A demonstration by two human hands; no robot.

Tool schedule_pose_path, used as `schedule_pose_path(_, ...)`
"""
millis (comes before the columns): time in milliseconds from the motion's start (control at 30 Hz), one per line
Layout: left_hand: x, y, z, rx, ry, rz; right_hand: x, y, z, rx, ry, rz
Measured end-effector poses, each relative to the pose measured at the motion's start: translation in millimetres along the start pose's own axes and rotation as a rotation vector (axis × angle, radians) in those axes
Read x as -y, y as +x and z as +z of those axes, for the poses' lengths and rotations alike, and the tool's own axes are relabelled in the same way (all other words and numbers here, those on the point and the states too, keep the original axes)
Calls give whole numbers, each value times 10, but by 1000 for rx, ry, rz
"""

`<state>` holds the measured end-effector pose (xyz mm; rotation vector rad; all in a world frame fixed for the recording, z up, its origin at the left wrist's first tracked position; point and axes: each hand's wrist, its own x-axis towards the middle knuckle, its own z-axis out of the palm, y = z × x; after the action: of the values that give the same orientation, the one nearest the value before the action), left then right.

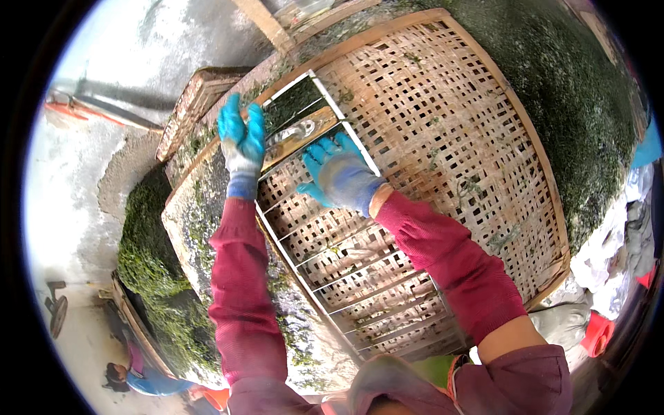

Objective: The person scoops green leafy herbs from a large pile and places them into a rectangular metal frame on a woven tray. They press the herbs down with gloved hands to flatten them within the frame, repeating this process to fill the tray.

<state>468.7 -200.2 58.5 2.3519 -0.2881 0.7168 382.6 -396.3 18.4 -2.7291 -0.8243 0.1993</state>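
A white slatted rectangular frame (290, 259) lies on a woven bamboo tray (441, 119) with a wooden rim. Dark green shredded leafy material (290, 104) fills its far end. Across the frame rests a wooden bar (324, 123) with a shiny curved piece on it. My left hand (241, 140), in a blue-and-white work glove, is at the frame's left side by the bar's end, fingers apart, holding nothing visible. My right hand (332, 168), gloved alike, lies palm down over the frame just nearer than the bar, fingers spread. What its palm touches is hidden.
A large dark green heap (560, 104) lies beyond the tray's right rim. More green material (150, 249) is piled at the left. A person (150, 381) in blue is at lower left. White plastic bags (604, 264) and a red container (597, 334) sit at right.
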Motion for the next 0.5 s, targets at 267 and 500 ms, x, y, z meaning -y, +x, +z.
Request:
schedule_pose_path(267,-147,-130,347,266,529,3,-279,-82,318,-507,-63,-291)
schedule_pose_path(500,81,-692,-1043,160,276,49,228,78,82,-259,-59,-331)
